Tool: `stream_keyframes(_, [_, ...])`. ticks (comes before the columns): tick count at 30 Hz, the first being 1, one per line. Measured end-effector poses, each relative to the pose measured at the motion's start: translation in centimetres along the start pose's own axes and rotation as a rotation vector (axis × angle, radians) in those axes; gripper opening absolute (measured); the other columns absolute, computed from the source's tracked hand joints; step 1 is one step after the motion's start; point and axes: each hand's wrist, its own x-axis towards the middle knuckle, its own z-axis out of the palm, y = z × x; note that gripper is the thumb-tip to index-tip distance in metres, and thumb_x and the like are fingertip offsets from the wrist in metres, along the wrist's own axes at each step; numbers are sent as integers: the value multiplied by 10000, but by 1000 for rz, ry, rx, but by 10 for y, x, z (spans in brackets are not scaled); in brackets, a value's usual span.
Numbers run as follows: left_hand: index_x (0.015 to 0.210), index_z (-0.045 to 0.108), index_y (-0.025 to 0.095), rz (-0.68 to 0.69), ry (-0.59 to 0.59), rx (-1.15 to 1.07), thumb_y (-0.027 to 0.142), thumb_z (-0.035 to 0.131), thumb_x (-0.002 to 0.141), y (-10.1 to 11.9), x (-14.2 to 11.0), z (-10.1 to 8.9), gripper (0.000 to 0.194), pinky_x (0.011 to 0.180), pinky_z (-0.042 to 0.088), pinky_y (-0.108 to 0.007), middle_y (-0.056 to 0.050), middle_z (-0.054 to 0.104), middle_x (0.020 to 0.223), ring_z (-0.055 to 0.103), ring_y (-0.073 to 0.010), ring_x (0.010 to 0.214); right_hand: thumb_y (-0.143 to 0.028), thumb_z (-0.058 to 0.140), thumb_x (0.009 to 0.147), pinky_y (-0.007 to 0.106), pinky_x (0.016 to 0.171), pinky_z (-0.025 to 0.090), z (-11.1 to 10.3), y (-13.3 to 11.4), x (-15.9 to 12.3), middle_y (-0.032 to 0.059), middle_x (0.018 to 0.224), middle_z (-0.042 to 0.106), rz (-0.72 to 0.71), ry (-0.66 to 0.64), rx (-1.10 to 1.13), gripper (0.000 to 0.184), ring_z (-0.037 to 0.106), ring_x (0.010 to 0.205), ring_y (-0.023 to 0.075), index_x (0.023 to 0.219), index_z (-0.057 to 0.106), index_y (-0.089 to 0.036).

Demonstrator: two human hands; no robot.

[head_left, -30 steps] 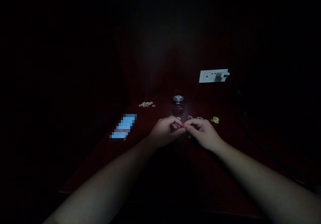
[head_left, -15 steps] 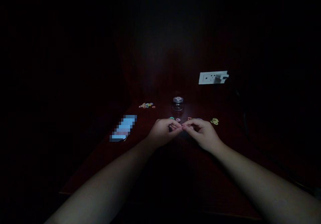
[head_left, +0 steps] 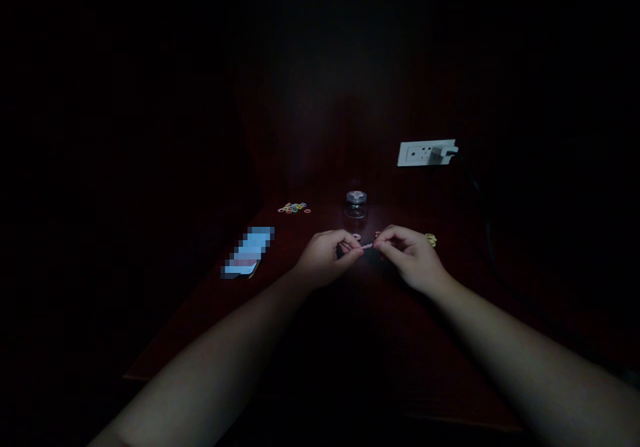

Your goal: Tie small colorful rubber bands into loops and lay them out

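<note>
Dark table [head_left: 410, 360]; pale band [head_left: 367, 246] between left hand [head_left: 324, 258] and right hand [head_left: 414, 255], both pinching it.

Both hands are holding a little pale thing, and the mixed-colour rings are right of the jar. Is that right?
Not quite: the head view shows the mixed-colour rings left of the jar. The left hand and right hand do hold a little pale thing.

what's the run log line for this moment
left hand: pinching pale band | right hand: pinching its other end | jar: lidded, beyond hands
</note>
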Motion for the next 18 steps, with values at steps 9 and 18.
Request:
stream_keyframes(9, [816, 655, 140, 11, 46, -23, 301, 654, 779, -1, 1, 3, 165, 636, 498, -205, -38, 683, 799, 600, -89, 652, -306, 623, 816, 291, 644, 431, 4, -3, -1, 33, 741, 619, -26, -72, -58, 139, 560, 698, 161, 796, 661, -175])
stream_keyframes(18, [900, 652, 137, 6, 7, -56, 280, 631, 793, 0, 0, 5, 180, 669, 504, -211, -40, 691, 824, 619, -103, 714, -335, 654, 793, 283, 632, 448, 4, 2, -1, 43, 778, 643, -18, -50, -55, 163, 574, 712, 163, 820, 666, -175])
